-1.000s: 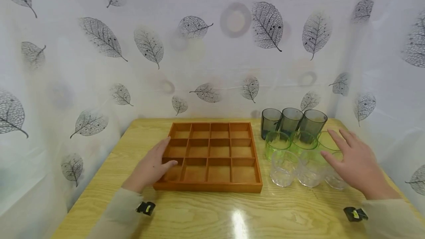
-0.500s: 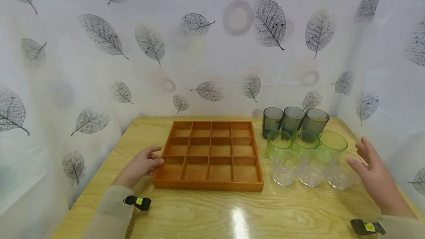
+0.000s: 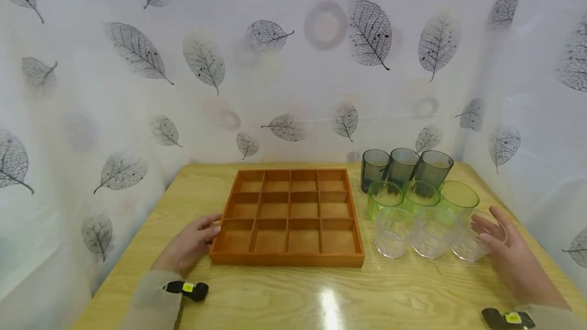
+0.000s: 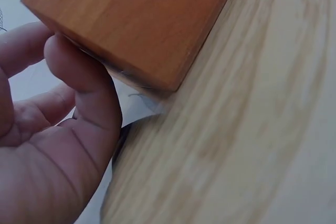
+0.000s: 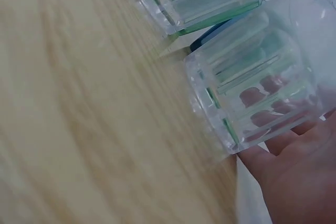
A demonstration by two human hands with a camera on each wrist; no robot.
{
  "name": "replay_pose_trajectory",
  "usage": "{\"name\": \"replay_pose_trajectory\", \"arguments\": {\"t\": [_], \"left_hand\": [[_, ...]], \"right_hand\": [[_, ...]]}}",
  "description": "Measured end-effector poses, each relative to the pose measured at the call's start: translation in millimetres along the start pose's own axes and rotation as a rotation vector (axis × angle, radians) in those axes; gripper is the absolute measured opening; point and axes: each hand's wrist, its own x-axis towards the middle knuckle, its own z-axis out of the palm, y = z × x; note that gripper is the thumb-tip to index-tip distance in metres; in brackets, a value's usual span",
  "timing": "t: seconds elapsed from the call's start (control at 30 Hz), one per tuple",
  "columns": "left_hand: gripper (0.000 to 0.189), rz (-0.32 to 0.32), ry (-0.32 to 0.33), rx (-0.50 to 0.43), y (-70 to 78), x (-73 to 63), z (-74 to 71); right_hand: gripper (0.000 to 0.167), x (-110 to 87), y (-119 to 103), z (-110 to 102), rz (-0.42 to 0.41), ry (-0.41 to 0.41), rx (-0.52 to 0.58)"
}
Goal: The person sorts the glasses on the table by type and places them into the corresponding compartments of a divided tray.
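At the right, my right hand [image 3: 515,256] curls round the nearest-right clear drinking glass [image 3: 470,246], which stands upright on the table. In the head view the thumb is at its near side and the other fingers are behind it. Through the glass wall in the right wrist view, several fingertips [image 5: 252,97] show. My left hand [image 3: 188,243] lies at the left side of the brown wooden compartment tray [image 3: 286,258], its fingers loosely bent. In the left wrist view the thumb [image 4: 73,64] rests right at the tray's side wall, close to its near corner.
Two more clear glasses [image 3: 392,241] stand to the left of the held one. Behind them are green glasses [image 3: 385,200], then dark grey tumblers [image 3: 376,169]. A leaf-patterned curtain [image 3: 293,80] borders the wooden table [image 3: 275,294] at the back and sides.
My right hand has come down from above the glasses, out to the right, and round the nearest-right clear glass. My left hand has drawn back from over the tray to its left side.
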Motion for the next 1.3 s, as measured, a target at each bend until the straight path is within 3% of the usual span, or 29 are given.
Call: {"name": "replay_pose_trajectory", "arguments": {"t": [0.43,0.77,1.07,1.3], "left_hand": [[0.063,0.039,0.004,-0.013,-6.7,2.4,-1.1],[0.059,0.005,0.023,-0.022,-10.2,3.5,1.1],[0.062,0.035,0.005,-0.023,-3.9,0.1,1.5],[0.061,0.038,-0.004,-0.013,-7.5,0.6,1.0]], "right_hand": [[0.091,2.1,5.0,0.7,0.016,0.018,-0.261],[0.083,-1.9,5.9,-1.5,0.044,0.025,-0.321],[0.082,3.6,1.7,-0.8,0.044,0.063,-0.398],[0.082,-1.9,0.5,0.5,0.05,0.12,-0.481]]}}
